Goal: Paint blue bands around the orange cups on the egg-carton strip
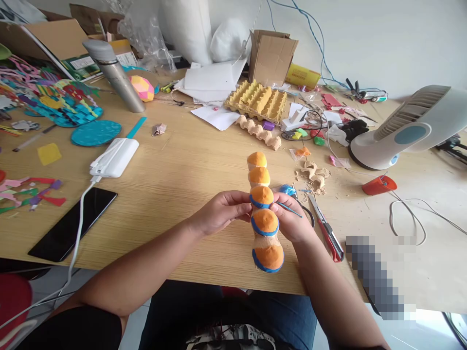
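Observation:
A strip of egg carton point(265, 240) with several domes covered in orange, clay-like material hangs between my hands above the table's front part. Blue bands edge the three nearest domes; the two farthest show no blue. My left hand point(229, 210) pinches the strip's left side near the middle dome, thumb and fingers pressed together. On the opposite side, my right hand point(294, 221) grips it with the fingertips. A thin blue stick point(290, 209) pokes out across the right hand's fingers. Just beyond that hand lies a shiny blue lump point(287, 189), apparently wrapped in plastic.
Right of my right hand lie a red utility knife point(330, 236) and torn carton pieces point(314, 174). A yellow egg tray point(257, 101) sits farther back. A white fan point(404, 131) and orange cup point(379, 185) stand right; a power bank point(116, 158) and phone point(73, 224) lie left.

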### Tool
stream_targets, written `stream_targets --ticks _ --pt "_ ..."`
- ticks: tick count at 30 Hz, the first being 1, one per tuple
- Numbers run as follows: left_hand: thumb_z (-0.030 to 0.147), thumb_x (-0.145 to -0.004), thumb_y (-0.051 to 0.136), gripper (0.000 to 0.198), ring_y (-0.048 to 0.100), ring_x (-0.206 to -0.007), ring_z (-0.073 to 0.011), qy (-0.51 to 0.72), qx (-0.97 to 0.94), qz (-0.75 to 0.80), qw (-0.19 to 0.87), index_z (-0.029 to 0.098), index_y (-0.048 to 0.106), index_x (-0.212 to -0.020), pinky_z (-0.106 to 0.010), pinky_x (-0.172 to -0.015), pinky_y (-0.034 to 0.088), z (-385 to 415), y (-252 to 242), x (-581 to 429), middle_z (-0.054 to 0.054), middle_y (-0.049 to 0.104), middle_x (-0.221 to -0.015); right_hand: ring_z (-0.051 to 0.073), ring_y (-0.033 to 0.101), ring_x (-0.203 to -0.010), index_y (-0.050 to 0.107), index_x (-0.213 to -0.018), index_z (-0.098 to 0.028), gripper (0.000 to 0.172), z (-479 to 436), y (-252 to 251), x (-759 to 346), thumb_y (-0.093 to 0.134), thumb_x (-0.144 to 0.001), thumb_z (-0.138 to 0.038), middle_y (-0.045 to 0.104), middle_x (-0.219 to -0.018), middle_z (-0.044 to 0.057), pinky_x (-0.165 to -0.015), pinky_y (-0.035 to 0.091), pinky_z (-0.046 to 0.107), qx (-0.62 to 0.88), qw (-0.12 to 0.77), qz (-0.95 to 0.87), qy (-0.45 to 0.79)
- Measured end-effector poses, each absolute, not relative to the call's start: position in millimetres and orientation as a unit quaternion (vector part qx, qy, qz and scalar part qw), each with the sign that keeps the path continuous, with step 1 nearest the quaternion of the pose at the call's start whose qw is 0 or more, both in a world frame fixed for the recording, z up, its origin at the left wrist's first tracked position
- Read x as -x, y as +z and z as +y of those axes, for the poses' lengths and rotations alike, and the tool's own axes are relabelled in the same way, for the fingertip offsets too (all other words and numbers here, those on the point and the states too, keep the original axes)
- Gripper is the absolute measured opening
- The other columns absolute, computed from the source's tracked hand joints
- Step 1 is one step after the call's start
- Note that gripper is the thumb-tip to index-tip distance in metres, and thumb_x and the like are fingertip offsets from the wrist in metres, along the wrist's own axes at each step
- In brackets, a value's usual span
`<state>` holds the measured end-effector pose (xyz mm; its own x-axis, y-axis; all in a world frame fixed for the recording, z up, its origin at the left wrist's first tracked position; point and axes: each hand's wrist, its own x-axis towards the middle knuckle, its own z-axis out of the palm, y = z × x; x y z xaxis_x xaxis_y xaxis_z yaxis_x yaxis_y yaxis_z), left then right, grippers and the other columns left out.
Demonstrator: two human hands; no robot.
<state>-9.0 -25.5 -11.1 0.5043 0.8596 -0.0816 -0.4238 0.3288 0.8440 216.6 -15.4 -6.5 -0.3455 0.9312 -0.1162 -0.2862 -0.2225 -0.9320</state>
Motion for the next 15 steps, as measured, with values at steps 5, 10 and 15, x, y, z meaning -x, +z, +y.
stream_targets --ticks 5,10,15 --pt "0.036 -0.082 0.091 0.033 0.072 -0.088 -0.0181 0.402 -0.466 0.323 0.719 0.019 0.083 -0.109 -0.032 -0.080 0.060 -19.8 -13.6 12.0 -0.008 0.079 -0.103 0.017 0.061 -0.066 0.073 -0.087 -0.029 0.044 -14.8 -6.5 -221.2 0.098 -0.069 -0.061 0.072 -0.078 -0.002 -0.067 0.053 0.035 0.361 0.453 -0.413 0.703" --pt "0.024 -0.088 0.080 0.005 0.067 -0.095 -0.0193 0.410 -0.644 0.426 0.486 0.025 0.085 -0.089 -0.030 -0.082 0.053 -18.3 -11.6 12.6 -0.006 0.074 -0.098 0.021 0.062 -0.067 0.068 -0.087 -0.031 0.050 -10.7 -14.3 -226.7 0.088 -0.071 -0.074 0.070 -0.080 0.001 -0.065 0.052 0.039 0.383 0.488 -0.427 0.658" --pt "0.031 -0.092 0.080 0.010 0.070 -0.091 -0.0227 0.404 -0.678 0.435 0.433 0.030 0.089 -0.096 -0.034 -0.086 0.051 -21.2 -10.7 10.7 -0.005 0.081 -0.096 0.023 0.062 -0.067 0.065 -0.090 -0.031 0.053 -9.2 -18.4 -228.9 0.078 -0.077 -0.082 0.070 -0.081 0.002 -0.063 0.051 0.039 0.404 0.484 -0.472 0.616"
